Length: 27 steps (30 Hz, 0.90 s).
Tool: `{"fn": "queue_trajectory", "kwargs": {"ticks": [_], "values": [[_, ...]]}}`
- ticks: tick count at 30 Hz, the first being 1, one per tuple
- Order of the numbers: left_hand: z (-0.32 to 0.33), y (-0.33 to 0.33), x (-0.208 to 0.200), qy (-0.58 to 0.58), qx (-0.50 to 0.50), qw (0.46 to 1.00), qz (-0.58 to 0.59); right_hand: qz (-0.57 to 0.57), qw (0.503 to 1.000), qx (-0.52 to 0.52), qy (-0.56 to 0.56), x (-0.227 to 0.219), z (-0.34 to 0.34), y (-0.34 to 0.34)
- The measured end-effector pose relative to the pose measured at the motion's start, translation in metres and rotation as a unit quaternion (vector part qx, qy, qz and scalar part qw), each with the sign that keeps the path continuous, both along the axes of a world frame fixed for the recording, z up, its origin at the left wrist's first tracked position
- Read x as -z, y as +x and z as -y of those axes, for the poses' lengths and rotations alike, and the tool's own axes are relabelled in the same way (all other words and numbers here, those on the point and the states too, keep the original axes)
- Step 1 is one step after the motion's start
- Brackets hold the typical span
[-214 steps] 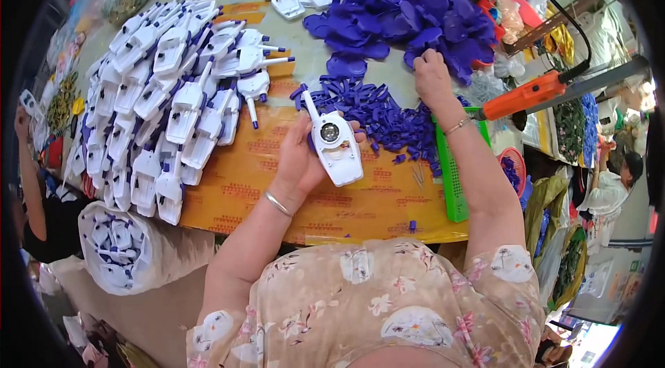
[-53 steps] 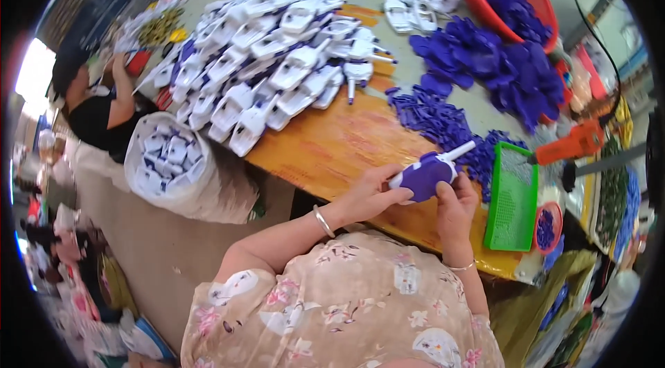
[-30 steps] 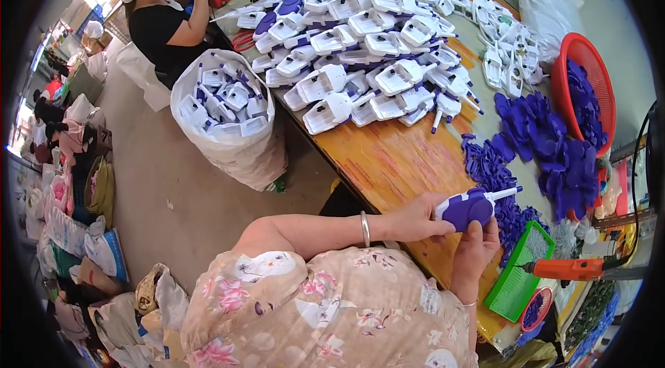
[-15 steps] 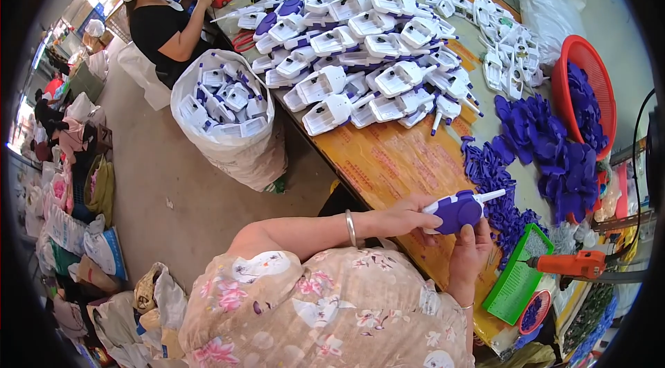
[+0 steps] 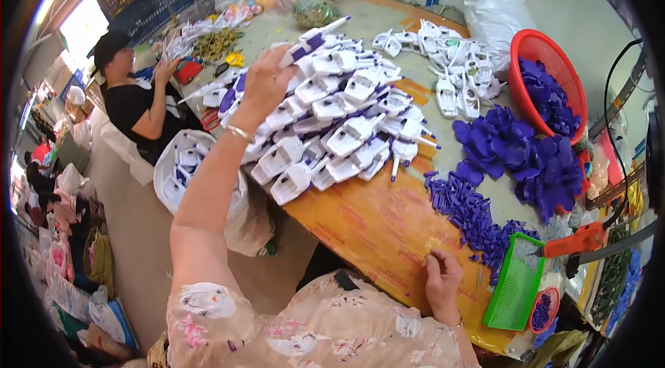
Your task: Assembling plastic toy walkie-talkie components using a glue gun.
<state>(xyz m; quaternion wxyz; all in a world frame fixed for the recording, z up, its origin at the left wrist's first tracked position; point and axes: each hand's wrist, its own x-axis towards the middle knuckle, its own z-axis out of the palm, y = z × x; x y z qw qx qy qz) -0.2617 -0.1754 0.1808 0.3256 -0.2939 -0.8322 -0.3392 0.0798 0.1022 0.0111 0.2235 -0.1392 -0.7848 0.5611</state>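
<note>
My left hand (image 5: 267, 83) reaches over the far left of the big heap, its fingers closed on a white-and-purple plastic casing (image 5: 313, 44) with a narrow stem. The casing is tilted, its stem pointing up and to the right, at the top of the pile. Below it lie stacked white casings (image 5: 350, 134), most with the hollow side up and purple tips showing. Near the table's front edge, my right hand (image 5: 443, 281) rests with curled fingers, and no object shows in it. Close by are small purple plastic pieces (image 5: 460, 205) and a green basket (image 5: 514, 292).
An orange power screwdriver (image 5: 575, 240) juts in above the green basket. Purple discs (image 5: 492, 136) lie beside a tilted red basket (image 5: 582, 101). Loose white shells (image 5: 460, 56) lie farther back. A filled white sack (image 5: 246, 219) stands left of the table, near a seated co-worker (image 5: 138, 94).
My left hand has carried the casing from near the front edge to the far left of the heap. The right hand has let go and drawn back slightly. The view has shifted.
</note>
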Motion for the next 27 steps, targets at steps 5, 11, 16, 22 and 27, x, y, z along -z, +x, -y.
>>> {"fn": "queue_trajectory", "kwargs": {"ticks": [5, 11, 16, 22, 27], "values": [[0.013, -0.103, 0.015, -0.121, -0.112, 0.986, 0.003, -0.021, 0.999, -0.019, 0.028, 0.014, 0.001, -0.003], [0.009, -0.15, 0.043, -0.148, -0.162, 0.969, 0.11, 0.015, 1.0, -0.016, 0.02, 0.019, -0.003, -0.003], [0.003, -0.159, 0.043, -0.17, -0.115, 0.962, 0.182, 0.023, 1.0, -0.013, 0.007, 0.022, -0.005, -0.002], [0.005, -0.152, 0.044, -0.226, -0.124, 0.953, 0.163, 0.045, 0.999, -0.022, -0.02, 0.017, -0.005, -0.002], [0.019, -0.109, 0.038, -0.158, -0.132, 0.977, 0.058, 0.03, 0.996, -0.024, -0.086, 0.01, -0.003, -0.005]]}}
